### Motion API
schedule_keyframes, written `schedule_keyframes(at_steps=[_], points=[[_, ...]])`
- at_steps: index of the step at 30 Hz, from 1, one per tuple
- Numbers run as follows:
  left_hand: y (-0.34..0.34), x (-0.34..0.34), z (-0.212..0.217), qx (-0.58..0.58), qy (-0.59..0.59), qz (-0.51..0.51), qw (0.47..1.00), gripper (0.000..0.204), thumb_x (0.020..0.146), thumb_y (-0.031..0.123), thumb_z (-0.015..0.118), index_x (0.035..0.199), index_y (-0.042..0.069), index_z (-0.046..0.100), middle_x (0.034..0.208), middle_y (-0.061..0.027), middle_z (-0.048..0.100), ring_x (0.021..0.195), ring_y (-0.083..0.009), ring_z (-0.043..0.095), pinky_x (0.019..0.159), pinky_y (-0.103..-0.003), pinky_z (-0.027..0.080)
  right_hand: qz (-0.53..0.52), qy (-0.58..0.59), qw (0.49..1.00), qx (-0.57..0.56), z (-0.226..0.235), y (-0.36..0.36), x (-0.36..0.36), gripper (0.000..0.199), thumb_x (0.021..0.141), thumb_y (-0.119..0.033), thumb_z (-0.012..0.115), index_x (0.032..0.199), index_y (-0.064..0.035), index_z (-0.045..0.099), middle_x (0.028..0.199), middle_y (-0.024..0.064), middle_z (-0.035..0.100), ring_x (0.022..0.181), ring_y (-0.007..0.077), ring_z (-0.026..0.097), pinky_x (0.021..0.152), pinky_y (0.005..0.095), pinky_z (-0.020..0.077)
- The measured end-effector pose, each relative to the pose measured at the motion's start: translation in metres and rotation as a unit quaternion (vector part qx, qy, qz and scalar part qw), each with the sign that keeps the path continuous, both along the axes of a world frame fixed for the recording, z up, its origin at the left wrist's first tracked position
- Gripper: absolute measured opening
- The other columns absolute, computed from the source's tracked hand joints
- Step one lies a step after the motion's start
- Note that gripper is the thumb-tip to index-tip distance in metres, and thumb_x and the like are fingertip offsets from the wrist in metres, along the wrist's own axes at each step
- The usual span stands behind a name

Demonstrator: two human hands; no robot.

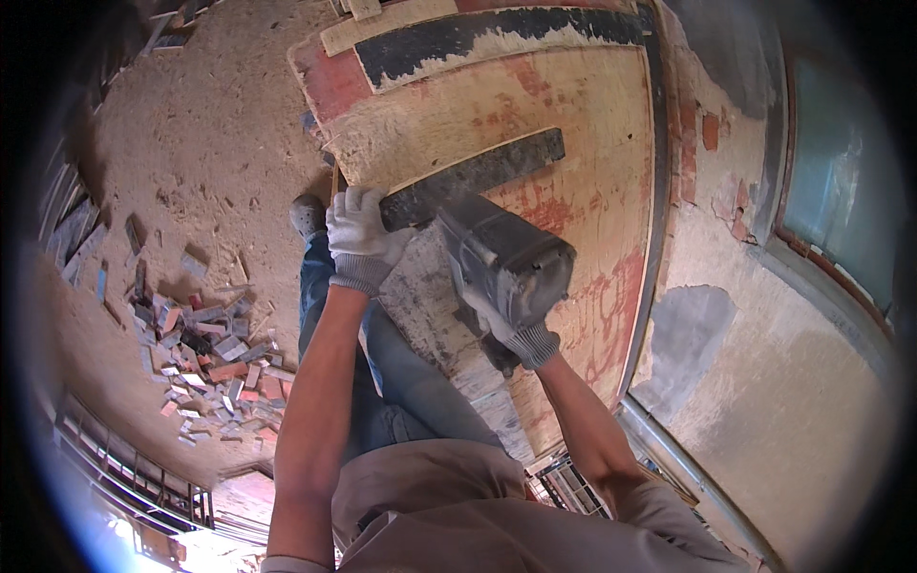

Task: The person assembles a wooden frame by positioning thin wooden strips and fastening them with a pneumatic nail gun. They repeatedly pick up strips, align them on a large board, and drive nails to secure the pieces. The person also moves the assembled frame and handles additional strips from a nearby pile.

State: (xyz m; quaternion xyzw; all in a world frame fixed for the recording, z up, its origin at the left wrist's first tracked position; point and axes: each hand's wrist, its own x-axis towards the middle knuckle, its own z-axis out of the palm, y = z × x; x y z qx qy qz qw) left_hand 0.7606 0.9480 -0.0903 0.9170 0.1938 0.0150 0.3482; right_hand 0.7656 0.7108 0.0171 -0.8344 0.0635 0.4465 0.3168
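Note:
My left hand (361, 234), in a pale knit glove, grips the near left end of a narrow dark board strip (497, 167). The strip lies slantwise across a large plywood sheet (583, 105), stained red in places. My right hand (516, 334), also gloved, is wrapped round the lower part of a bulky, dusty, dark grey power tool (506, 253). The tool is held at the strip's near edge, right of my left hand. Its exact kind is not plain, and its working end is hidden beneath the body. Most of my right fingers are behind the housing.
A heap of small wood offcuts (224, 353) lies on the dusty floor (191, 124) at left. Another strip with peeling black coating (478, 38) rests along the sheet's far side. A patched wall (755, 353) with a window (831, 181) stands close on the right.

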Motion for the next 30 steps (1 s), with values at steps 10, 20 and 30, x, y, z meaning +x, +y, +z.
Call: schedule_keyframes(at_steps=[10,20,30], points=[[0.007,-0.004,0.003,0.005,-0.057,-0.013,0.998,0.053,0.077,0.049,0.082,0.111,0.011,0.065,0.115,-0.0108,0.061,0.115,-0.0335,0.054,0.102,-0.052,0.037,0.064,-0.038,0.996,-0.044,0.018,-0.002,-0.006,0.027,0.097,-0.027,0.07,0.112,-0.0066,0.061,0.087,0.0035,0.059,0.074,0.0173,0.054,0.067,0.0348,0.0405],[0.009,-0.019,-0.075,-0.086,0.088,0.413,0.902,0.034,0.102,0.03,0.051,0.1,0.001,0.069,0.1,-0.0229,0.067,0.098,-0.0435,0.063,0.085,-0.048,0.049,0.089,0.066,0.991,-0.069,0.015,0.004,0.0,0.034,0.1,-0.027,0.064,0.127,-0.006,0.063,0.111,0.0074,0.068,0.1,0.0235,0.065,0.087,0.0391,0.0522],[0.01,-0.028,-0.086,-0.073,0.06,0.375,0.922,0.03,0.098,0.028,0.051,0.093,0.007,0.073,0.094,-0.0213,0.07,0.095,-0.0425,0.066,0.079,-0.049,0.052,0.127,0.046,0.991,-0.024,0.004,0.004,0.0,0.031,0.099,-0.019,0.063,0.128,-0.0088,0.064,0.117,0.0055,0.066,0.104,0.0252,0.064,0.087,0.0413,0.0521]])
